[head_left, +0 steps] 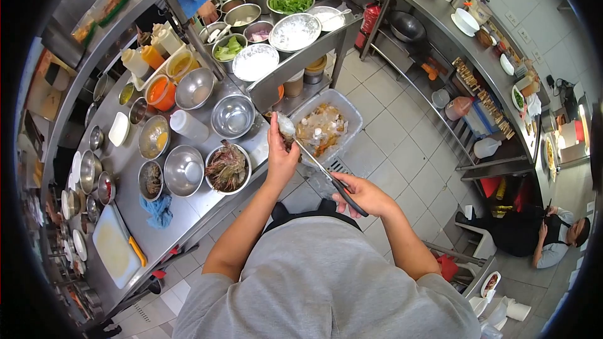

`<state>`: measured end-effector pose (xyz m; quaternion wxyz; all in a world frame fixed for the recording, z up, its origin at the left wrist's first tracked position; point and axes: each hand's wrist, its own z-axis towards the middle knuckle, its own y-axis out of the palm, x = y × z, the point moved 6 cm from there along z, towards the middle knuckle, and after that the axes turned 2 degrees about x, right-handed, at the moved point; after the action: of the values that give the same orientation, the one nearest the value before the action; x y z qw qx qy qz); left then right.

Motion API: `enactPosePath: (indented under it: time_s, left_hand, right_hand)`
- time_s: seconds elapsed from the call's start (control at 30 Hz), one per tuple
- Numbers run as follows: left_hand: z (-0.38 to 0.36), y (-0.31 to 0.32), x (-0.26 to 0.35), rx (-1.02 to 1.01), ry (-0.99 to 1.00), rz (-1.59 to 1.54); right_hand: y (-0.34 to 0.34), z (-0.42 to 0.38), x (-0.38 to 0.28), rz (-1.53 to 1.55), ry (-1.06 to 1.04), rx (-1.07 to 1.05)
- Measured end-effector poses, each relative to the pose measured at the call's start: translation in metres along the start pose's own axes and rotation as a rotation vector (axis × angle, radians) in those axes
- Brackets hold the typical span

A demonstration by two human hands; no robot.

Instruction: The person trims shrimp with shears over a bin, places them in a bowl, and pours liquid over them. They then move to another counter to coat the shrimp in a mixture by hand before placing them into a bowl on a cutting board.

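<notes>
My left hand [281,154] holds a pale piece of seafood [286,127] up beside the steel counter's edge. My right hand [363,194] grips the black handles of scissors [326,172], whose blades reach up to the piece in my left hand. Just beyond both hands stands a clear plastic tub [347,105] on the floor side, holding scraps and shells. A steel bowl of dark prawns [227,167] rests on the counter left of my left hand.
The steel counter [195,204] carries several bowls, squeeze bottles, a blue cloth [158,209] and a white cutting board [115,248]. A raised shelf [295,56] holds bowls of greens and white powder. Another person sits low at the right [546,235]. Tiled floor lies between the counters.
</notes>
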<state>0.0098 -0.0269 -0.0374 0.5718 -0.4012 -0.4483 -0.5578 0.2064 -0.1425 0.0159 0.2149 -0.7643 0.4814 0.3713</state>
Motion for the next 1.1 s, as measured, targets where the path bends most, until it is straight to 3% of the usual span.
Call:
enactPosePath:
  time_s: [0.27, 0.5, 0.63, 0.83, 1.03, 1.1]
  left_hand:
    - [-0.006, -0.002, -0.006, -0.032, 0.019, 0.151]
    - [-0.002, -0.005, -0.011, 0.078, -0.036, -0.061]
    - [0.0, -0.005, -0.008, 0.094, -0.115, -0.215]
    - [-0.002, 0.001, 0.0, 0.084, -0.063, -0.264]
    - [-0.003, -0.003, -0.002, 0.052, -0.068, -0.22]
    - [-0.007, 0.003, 0.008, 0.032, -0.062, -0.207]
  right_hand:
    - [0.001, 0.005, -0.001, -0.02, 0.017, 0.022]
    - [0.012, 0.009, 0.013, 0.057, -0.037, 0.18]
    - [0.013, -0.001, 0.004, 0.066, -0.004, 0.19]
    - [0.017, 0.002, 0.005, 0.053, -0.001, 0.103]
    - [0.003, 0.016, 0.013, 0.164, -0.07, 0.307]
    - [-0.014, 0.038, 0.011, 0.265, -0.312, 0.451]
